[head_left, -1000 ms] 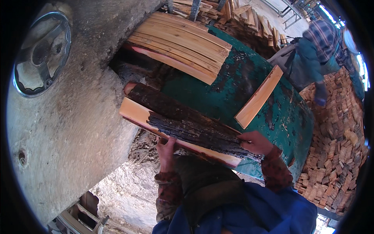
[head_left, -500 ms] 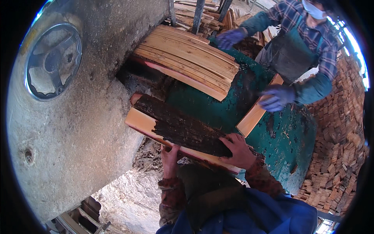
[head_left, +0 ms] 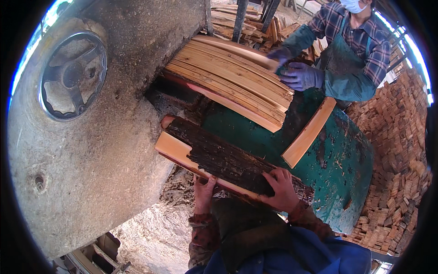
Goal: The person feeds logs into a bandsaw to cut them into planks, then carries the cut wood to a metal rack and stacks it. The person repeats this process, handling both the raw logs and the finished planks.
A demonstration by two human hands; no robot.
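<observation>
A thick timber piece [head_left: 175,150] with dark rough bark on top and pale sawn wood along its side lies slanted in front of me. My left hand [head_left: 205,194] grips its near lower edge, thumb up against the pale side. Farther right, my right hand [head_left: 280,189] clasps the barked end from above, fingers over the bark and thumb on the near side. Beyond it, a stack of sawn boards [head_left: 232,75] reaches out from the machine over the green table [head_left: 340,157]. A single pale board [head_left: 310,132] lies on that table to the right.
A grey machine housing [head_left: 123,91] with a metal handwheel [head_left: 74,75] fills the left. Across the table a co-worker's gloved hands [head_left: 299,76] are at the boards' far end. Stacked wood blocks [head_left: 392,169] rise at right; loose offcuts [head_left: 228,18] lie behind.
The co-worker's hand has left the single board and both gloves are now at the board stack's end. My hands keep their hold on the barked timber. The whole view has shifted slightly.
</observation>
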